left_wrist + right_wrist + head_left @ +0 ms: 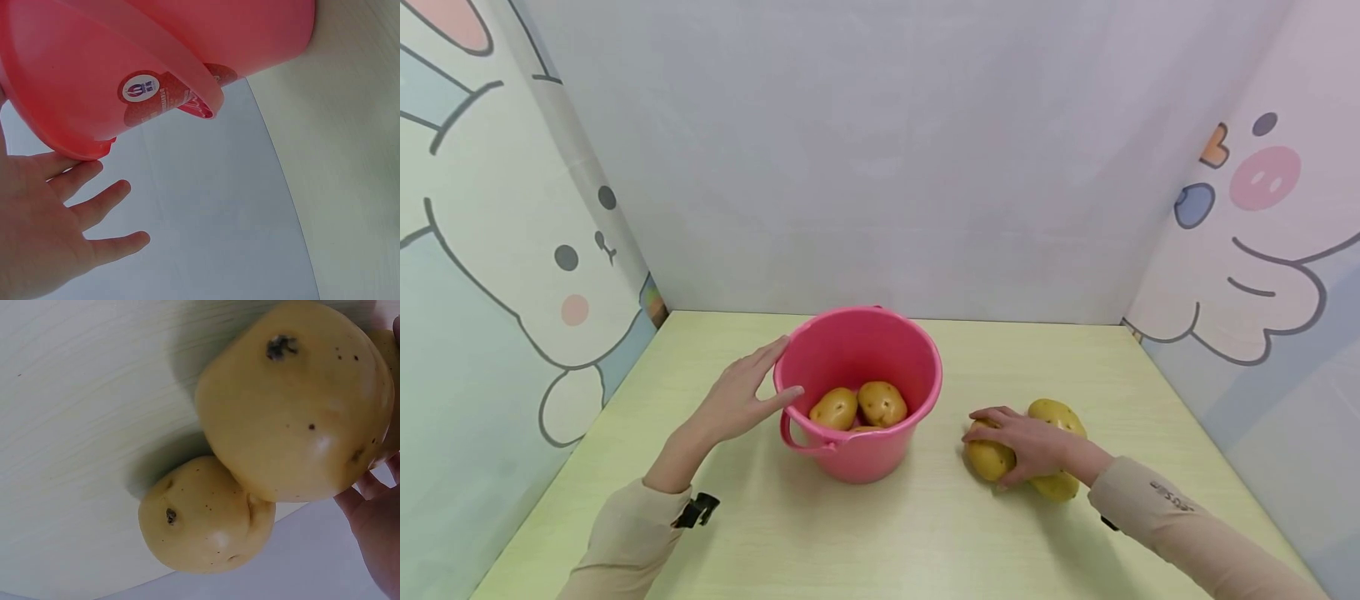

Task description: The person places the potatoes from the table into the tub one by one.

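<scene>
A pink bucket [868, 462] [125, 50] stands mid-table with at least two potatoes [835, 408] [882, 402] inside. My left hand [741, 398] [37, 237] rests flat against its left rim, fingers straight and spread. To the bucket's right, three potatoes lie together on the table. My right hand [1028, 443] curls over the nearest one [987, 460] [294, 406]. The other two [1057, 414] [1057, 487] lie just behind and under the wrist. The right wrist view shows a smaller potato [206, 522] touching the gripped one, and fingers [375, 537] at the right edge.
The pale wooden table [925, 533] is boxed in by a plain back wall and cartoon-printed side walls [512, 275] [1262, 250]. The bucket's handle [797, 440] hangs down on its front left side.
</scene>
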The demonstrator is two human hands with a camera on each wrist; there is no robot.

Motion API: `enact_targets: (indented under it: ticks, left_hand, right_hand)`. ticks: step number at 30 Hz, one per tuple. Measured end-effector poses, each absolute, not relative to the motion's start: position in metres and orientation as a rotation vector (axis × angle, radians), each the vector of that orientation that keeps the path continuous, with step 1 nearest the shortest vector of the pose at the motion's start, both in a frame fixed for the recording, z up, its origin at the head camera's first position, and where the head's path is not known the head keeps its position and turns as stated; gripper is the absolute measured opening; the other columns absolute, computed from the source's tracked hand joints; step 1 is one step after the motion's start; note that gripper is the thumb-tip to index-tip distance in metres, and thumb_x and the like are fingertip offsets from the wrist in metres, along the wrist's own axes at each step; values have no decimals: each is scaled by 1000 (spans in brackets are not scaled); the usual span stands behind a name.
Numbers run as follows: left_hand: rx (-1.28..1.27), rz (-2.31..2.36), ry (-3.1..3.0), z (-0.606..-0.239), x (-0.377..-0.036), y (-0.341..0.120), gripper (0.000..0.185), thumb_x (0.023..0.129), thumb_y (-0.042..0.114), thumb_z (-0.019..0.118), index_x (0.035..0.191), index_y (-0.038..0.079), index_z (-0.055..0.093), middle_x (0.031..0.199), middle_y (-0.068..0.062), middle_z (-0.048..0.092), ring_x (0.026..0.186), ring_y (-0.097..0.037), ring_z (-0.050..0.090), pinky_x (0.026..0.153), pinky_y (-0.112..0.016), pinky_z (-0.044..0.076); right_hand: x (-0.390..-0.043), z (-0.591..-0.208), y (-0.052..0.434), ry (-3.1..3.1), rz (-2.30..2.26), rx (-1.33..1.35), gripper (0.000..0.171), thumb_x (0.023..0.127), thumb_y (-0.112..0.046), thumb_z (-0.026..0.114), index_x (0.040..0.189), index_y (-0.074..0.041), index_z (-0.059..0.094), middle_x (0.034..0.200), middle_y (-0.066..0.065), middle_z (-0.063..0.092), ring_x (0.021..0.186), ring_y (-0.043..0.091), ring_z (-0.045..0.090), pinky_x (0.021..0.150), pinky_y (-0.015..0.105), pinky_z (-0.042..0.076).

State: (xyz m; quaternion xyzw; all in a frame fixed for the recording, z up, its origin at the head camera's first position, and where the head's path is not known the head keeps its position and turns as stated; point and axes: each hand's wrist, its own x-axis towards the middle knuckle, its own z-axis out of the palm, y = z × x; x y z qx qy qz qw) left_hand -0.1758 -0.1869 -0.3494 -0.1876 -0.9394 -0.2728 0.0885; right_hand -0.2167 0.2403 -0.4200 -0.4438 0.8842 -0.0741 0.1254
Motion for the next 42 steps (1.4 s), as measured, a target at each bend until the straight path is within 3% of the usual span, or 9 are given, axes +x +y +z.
enact_targets:
  ticks: [12, 27, 42]
  left_hand:
    - [-550, -812, -2805, -349, -176, -187, 81, 77, 46, 62, 139, 10, 26, 137, -11, 33, 119, -31, 33, 85, -56, 36]
    - [-543, -818, -2807, -351, -175, -187, 82, 76, 46, 63, 140, 11, 26, 137, -10, 33, 119, -31, 33, 85, -57, 35]
    - [-552, -809, -2798, -350, -174, -187, 80, 77, 44, 62, 139, 10, 26, 137, -11, 33, 120, -32, 33, 88, -58, 32]
  right_hand:
    - [-218, -428, 238, 2624, -274, -1238, 69, 67, -52, 69, 124, -21, 46, 129, 8, 36, 115, 25, 33, 87, 45, 37]
    - [-216, -427, 235, 2715, -378, -1134, 68, 65, -54, 69, 121, -21, 49, 119, 0, 42, 104, 20, 42, 79, 41, 40]
    - [-219, -393, 237, 2796, -479, -1136, 62, 68, -56, 65, 118, -22, 51, 110, -3, 46, 91, 13, 47, 71, 32, 44]
